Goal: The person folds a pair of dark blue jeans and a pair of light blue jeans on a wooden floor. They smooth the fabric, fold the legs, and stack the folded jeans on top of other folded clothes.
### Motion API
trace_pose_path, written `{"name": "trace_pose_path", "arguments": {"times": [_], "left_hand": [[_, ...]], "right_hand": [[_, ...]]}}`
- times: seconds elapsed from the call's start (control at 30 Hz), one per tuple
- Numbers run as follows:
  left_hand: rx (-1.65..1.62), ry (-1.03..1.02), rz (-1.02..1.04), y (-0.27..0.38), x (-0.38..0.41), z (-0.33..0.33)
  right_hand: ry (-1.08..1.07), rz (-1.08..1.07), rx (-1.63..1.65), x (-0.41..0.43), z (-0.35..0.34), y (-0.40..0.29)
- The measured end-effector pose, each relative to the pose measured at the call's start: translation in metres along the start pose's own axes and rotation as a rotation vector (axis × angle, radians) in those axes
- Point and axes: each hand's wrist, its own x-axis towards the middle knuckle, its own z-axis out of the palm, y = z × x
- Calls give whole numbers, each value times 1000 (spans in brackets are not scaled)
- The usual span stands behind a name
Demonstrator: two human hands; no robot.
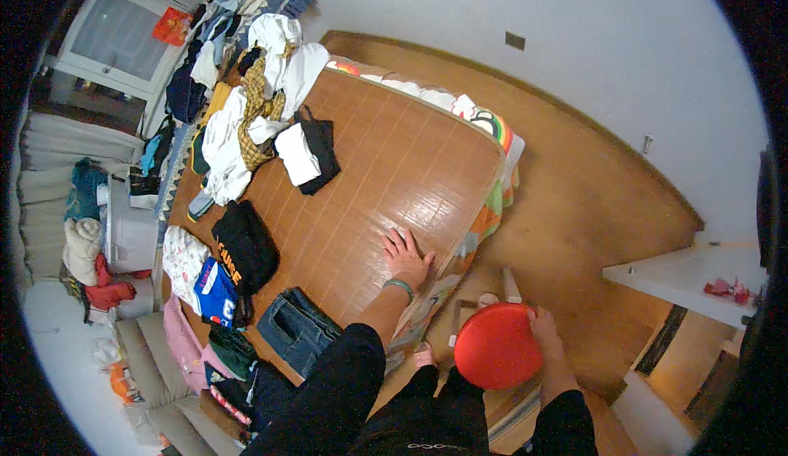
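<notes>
My left hand [407, 266] rests palm down on the brown sleeping mat [375, 160] near the bed's edge, fingers spread, holding nothing. A green band circles that wrist. My right hand [545, 331] grips the rim of a stool with a round red seat [497, 346]; pale legs show beyond it, above the floor. Folded blue jeans [298, 327] lie on the mat to the left of my left forearm. Farther left is a folded black garment [246, 246] with orange lettering. A folded white garment [298, 154] lies partly over a black one [321, 151].
Piled white and checked clothes [246, 130] cover the bed's far left side. More garments, including a blue jersey [214, 293], lie nearer. A beige sofa [151, 357] stands at left. Wooden floor [566, 210] runs along the right, towards a white table [683, 271].
</notes>
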Motion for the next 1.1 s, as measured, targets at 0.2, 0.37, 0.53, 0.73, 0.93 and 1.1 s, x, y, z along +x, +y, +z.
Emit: {"name": "trace_pose_path", "arguments": {"times": [0.2, 0.37, 0.53, 0.73, 0.93, 1.1], "left_hand": [[104, 22, 37, 7, 12, -1], [118, -6, 4, 1, 13, 22], [168, -78, -24, 9, 17, 13], [128, -127, -28, 15, 22, 12], [90, -147, -33, 12, 21, 9], [66, -169, -24, 11, 20, 7]], "right_hand": [[-143, -10, 163, 50, 20, 7], [-212, -78, 42, 19, -51, -34], [-395, 58, 228, 19, -54, -14], [-153, -322, 80, -42, -28, 4], [106, -288, 8, -102, -53, -49], [99, -127, 126, -145, -115, -88]]}}
